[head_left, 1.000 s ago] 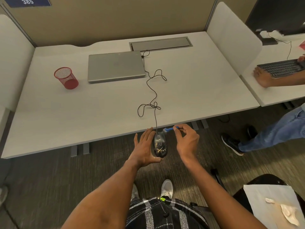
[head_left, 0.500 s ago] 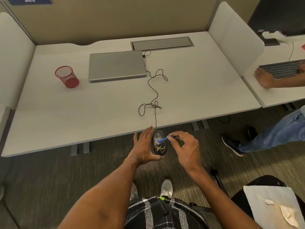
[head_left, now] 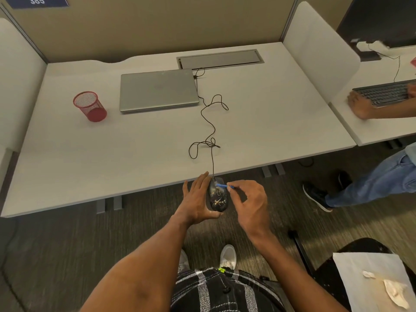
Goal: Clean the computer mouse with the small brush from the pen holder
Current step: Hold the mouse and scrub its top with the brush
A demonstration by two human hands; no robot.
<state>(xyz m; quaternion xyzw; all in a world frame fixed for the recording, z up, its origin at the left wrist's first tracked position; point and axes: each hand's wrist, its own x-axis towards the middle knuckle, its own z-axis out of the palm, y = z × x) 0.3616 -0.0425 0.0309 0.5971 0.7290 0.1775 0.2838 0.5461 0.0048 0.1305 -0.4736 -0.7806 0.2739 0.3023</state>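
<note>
A black computer mouse with gold speckles lies in my left hand, held in the air just off the desk's front edge. Its thin cable runs up over the desk to the laptop. My right hand pinches a small blue brush by its handle; the pale bristles rest on the front part of the mouse. A red mesh pen holder stands at the desk's left and looks empty.
A shut grey laptop lies at the back of the white desk. White dividers flank the desk. Another person sits to the right with a hand by a keyboard. A chair with white paper stands at lower right.
The brush has come down from beside the top of the mouse onto its front surface and shifted slightly along it. My left hand has kept the mouse almost still.
</note>
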